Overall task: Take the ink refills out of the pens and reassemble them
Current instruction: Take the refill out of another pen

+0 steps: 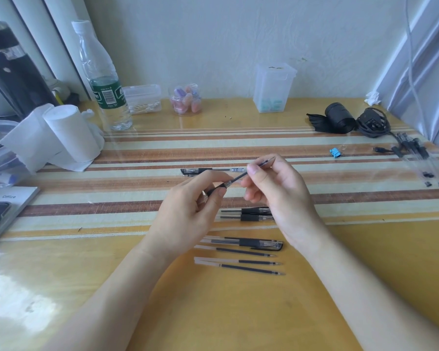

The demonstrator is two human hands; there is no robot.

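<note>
Currently held above the tabletop (238, 312) centre: thin dark refill (238, 178) sticking out of a black grip section (214, 190). Left hand (188, 211) pinching the grip section, right hand (276, 188) pinching the refill between thumb and fingers. Toward the near edge: two part-stripped pens (254, 214), one capped pen (251, 243), three loose refills (249, 252). Another pen (211, 170) lying beyond the hands. Blue binder clip (335, 152) toward the right edge; water bottle (104, 79) near the far-left corner.

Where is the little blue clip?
In the head view, the blue clip lies on the striped table, off to the right of the right hand, a little nearer than the black cable bundle.
</note>
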